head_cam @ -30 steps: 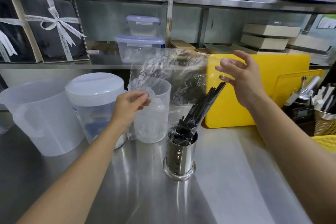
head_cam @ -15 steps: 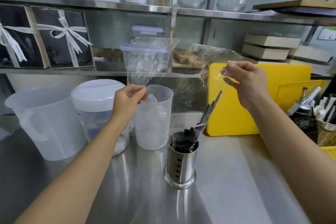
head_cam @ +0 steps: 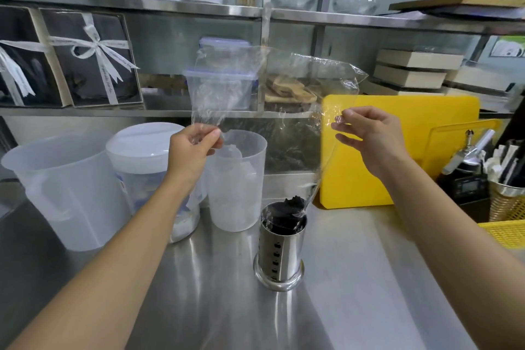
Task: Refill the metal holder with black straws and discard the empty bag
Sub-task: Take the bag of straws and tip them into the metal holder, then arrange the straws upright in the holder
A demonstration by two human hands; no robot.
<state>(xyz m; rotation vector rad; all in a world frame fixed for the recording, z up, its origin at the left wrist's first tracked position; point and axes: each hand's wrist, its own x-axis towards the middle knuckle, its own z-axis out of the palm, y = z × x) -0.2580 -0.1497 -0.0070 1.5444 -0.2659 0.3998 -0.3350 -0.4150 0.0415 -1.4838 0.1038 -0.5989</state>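
A perforated metal holder point(head_cam: 281, 253) stands on the steel counter, packed with black straws point(head_cam: 287, 212) whose tops reach its rim. Above it hangs a clear plastic bag point(head_cam: 272, 85), stretched between both hands, and I see no straws in it. My left hand point(head_cam: 191, 150) pinches the bag's left part. My right hand point(head_cam: 369, 136) pinches its right part, from which a strip of film trails down to the holder's mouth.
Left of the holder stand a small clear measuring jug point(head_cam: 237, 179), a lidded tub point(head_cam: 150, 173) and a large jug point(head_cam: 65, 193). A yellow cutting board point(head_cam: 397, 150) leans behind at right, by a cutlery holder point(head_cam: 508, 193) and a yellow basket point(head_cam: 505, 233). Shelves point(head_cam: 199, 113) run behind.
The straws that leaned out of the bag have dropped fully into the holder. Both hands have lifted the bag clear, and my right hand has closed on the film.
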